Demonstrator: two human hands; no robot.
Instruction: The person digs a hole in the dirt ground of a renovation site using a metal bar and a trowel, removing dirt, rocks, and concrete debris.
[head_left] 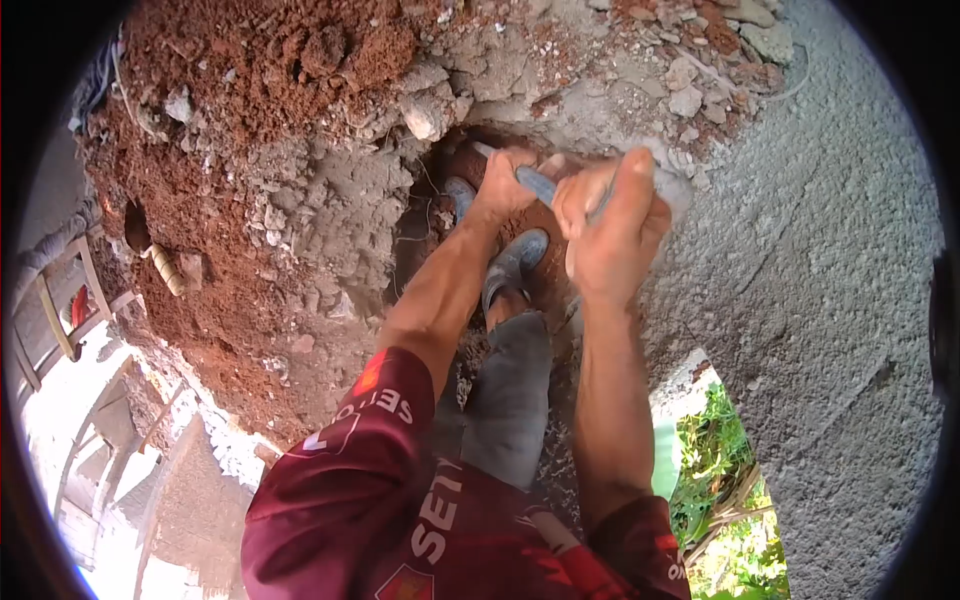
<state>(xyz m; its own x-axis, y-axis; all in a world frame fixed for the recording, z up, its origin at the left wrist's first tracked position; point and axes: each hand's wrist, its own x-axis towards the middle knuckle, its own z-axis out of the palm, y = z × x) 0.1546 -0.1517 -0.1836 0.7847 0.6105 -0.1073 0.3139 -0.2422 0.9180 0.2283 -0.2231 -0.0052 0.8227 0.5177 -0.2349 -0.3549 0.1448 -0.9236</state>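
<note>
My left hand (508,182) is wrapped round a thick grey bar (537,185), whose pale end pokes out past the fingers over the hole. Farther back along the same bar, my right hand (618,228) is closed on it, with the thumb side up. What kind of tool the bar belongs to, I cannot tell. Both hands are held over a narrow dug hole (405,235) with reddish soil at its bottom. My grey boots (515,262) stand down in it, below the hands.
Loose red soil (300,60) and broken rubble (690,95) lie along the far edge. A rough grey cement wall (820,260) rises close on the right. A short tan roll-like piece (165,270) lies at left, near a wooden frame (75,290). Green plants (715,450) show at lower right.
</note>
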